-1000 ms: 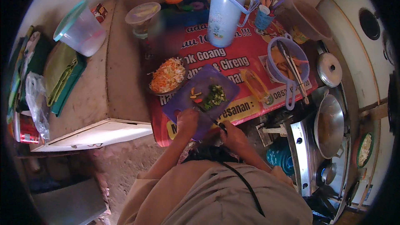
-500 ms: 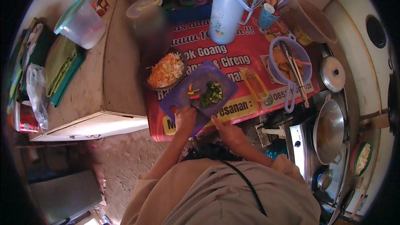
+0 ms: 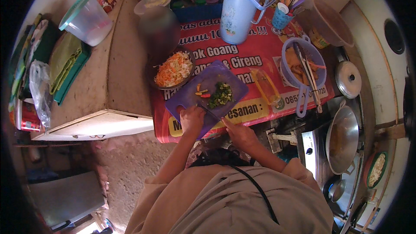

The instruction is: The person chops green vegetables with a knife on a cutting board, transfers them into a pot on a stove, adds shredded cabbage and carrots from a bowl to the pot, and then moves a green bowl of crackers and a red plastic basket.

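Note:
On the red printed table cover lies a purple cutting board (image 3: 232,74), tilted towards me at an angle. A heap of chopped green leaves (image 3: 221,95) rests on its middle, with a few small red and yellow chilies (image 3: 202,90) to the left. My right hand (image 3: 241,137) is closed round the handle of a knife (image 3: 211,113), whose blade points left across the board's near part. My left hand (image 3: 192,118) is closed over the board's near left part, by the blade's tip; whatever its fingers hold is hidden. A bowl of shredded carrot and cabbage (image 3: 174,69) stands beyond the board's left corner.
A blue flask (image 3: 237,17) stands at the back. At right are a lilac strainer (image 3: 284,63) with tongs, a yellowish clear packet (image 3: 265,86), a pot lid (image 3: 348,79) and a wok (image 3: 342,136) on the stove. A wooden cabinet (image 3: 93,76) is on the left.
The knife's blade shows more clearly between my hands, its tip slightly farther from me. My right hand has shifted a little to the right. The board's contents look nearly the same.

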Demonstrator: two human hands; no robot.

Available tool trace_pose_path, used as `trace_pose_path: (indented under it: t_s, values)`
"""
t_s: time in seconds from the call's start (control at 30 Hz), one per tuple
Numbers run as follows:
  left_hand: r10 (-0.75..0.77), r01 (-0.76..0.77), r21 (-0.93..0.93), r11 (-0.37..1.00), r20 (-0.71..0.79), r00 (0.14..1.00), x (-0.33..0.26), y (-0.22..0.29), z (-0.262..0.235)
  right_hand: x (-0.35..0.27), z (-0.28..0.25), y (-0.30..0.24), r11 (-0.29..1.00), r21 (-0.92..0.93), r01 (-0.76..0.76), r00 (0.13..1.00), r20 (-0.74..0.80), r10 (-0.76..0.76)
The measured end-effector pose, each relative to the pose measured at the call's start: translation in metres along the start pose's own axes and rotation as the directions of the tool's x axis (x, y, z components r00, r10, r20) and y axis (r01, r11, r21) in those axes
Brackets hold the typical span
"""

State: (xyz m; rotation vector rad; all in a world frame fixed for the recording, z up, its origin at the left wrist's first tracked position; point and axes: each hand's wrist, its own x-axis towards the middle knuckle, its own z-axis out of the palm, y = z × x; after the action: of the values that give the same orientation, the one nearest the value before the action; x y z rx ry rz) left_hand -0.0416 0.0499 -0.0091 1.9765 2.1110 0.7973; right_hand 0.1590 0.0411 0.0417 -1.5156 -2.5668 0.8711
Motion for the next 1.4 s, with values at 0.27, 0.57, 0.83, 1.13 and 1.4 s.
trace_pose_path:
  t_s: [0.27,0.57,0.83,1.13,1.4]
  values:
    - [-0.027,0.023,-0.067,0.998,-0.063,0.998,-0.006,0.000,0.002,-0.005,0.003,-0.003,0.999,-0.022,-0.041,0.999,0.031,0.042]
    - [-0.011,0.011,-0.023,1.000,-0.020,1.000,-0.001,-0.004,0.002,0.008,0.006,0.001,0.993,0.088,-0.079,0.997,0.024,0.077]
    - [-0.096,0.097,-0.006,0.995,0.096,0.991,0.001,0.002,-0.013,-0.006,0.012,0.002,0.990,0.103,0.093,0.987,-0.143,-0.077]
    - [-0.150,0.154,-0.073,0.985,0.058,0.987,-0.001,-0.005,-0.008,-0.009,0.005,-0.003,0.990,0.144,-0.003,0.998,-0.062,0.012]
    - [-0.070,0.073,-0.073,0.995,0.046,0.996,-0.006,-0.009,-0.004,-0.008,0.004,-0.010,0.998,0.052,-0.040,0.999,0.022,0.039]
